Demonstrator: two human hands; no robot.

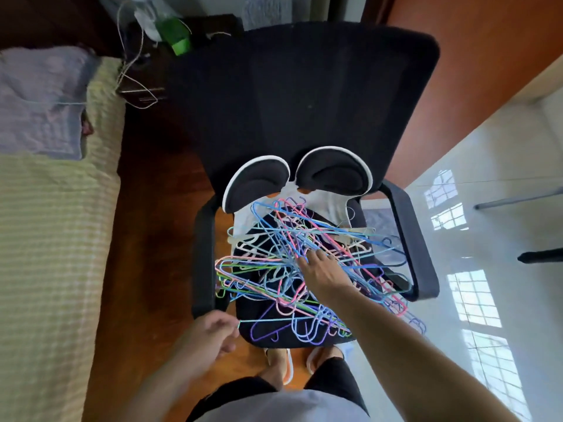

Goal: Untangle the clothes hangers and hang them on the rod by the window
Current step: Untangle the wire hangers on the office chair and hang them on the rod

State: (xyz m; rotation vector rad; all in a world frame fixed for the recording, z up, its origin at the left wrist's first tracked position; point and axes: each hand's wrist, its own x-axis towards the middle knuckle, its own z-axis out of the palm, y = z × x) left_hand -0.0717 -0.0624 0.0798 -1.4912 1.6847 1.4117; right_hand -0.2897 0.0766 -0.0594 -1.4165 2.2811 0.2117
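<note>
A tangled heap of thin coloured clothes hangers, blue, pink, green, purple and white, covers the seat of a black office chair. My right hand reaches into the middle of the heap, its fingers down among the blue and pink wires; what they hold is hidden. At the seat's front left corner, my left hand pinches the tip of a light blue hanger that runs across the front of the heap. No rod or window frame is in view.
A bed with a pale checked cover runs along the left. The chair's armrests flank the heap. Wooden floor lies under the chair, glossy white tiles to the right. My feet in slippers stand just before the seat.
</note>
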